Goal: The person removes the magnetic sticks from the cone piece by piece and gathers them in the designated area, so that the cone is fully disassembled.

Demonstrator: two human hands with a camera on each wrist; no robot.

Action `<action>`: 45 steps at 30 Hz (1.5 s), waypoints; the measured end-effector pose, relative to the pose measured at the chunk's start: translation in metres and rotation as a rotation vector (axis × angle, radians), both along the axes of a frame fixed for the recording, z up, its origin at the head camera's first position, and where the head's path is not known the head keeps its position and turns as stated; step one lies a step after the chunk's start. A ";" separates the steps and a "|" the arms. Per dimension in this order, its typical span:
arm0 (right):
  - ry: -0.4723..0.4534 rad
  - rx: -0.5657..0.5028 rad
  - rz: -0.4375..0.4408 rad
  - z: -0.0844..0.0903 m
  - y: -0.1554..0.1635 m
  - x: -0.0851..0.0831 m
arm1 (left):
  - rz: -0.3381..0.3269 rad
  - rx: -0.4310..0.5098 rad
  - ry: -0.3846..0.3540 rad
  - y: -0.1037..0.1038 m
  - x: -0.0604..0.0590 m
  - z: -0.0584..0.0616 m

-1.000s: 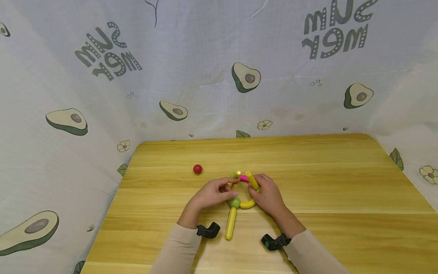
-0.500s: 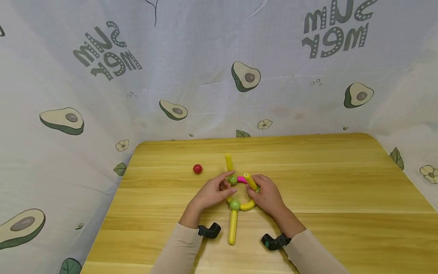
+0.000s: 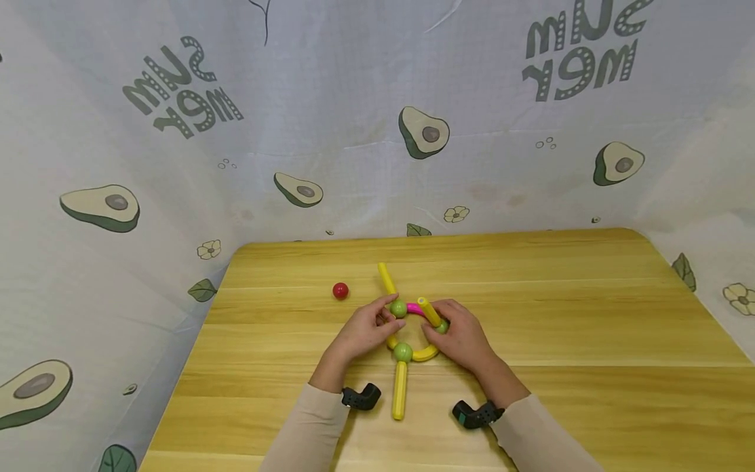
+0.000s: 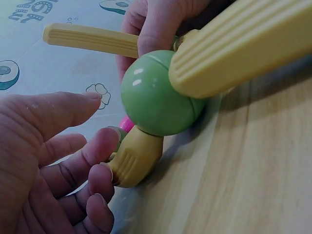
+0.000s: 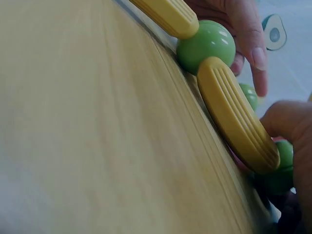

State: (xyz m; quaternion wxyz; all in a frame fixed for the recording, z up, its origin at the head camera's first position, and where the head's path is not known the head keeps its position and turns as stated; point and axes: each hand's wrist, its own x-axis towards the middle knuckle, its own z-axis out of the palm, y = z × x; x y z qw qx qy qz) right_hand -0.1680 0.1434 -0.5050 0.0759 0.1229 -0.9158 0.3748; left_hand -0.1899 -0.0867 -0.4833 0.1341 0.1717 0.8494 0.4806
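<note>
While your two hands sit close together on the wooden table (image 3: 560,308), they work on a little toy ring (image 3: 413,331) made of sticks and balls. Let's use the near green ball (image 3: 403,352) as our marker. It sits at the bottom of the ring, the part closest to you.

Your left hand (image 3: 362,334) is just to the left of that ball. Its fingers curl in and pinch the ring's left side up by the far green ball (image 3: 398,309), so it has hold of the toy.

Your right hand (image 3: 463,337) is just to the right of the marker ball. Its fingers curl round the ring's right side, where a third green ball (image 3: 442,326) peeks out. A short yellow stick (image 3: 430,312) pokes up from there. A pink piece (image 3: 416,309) joins the top of the ring.

A straight yellow stick (image 3: 400,398) touches the marker ball and points back toward you. Another long yellow stick (image 3: 387,279) points away from the far ball.

A red ball (image 3: 340,291) lies alone, well off to the left and farther away than the marker ball. An avocado cloth (image 3: 377,131) hangs behind the table.
</note>
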 end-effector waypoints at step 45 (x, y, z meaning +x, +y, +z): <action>-0.030 -0.088 0.136 -0.004 0.016 -0.004 | 0.028 0.103 0.058 -0.007 -0.002 -0.007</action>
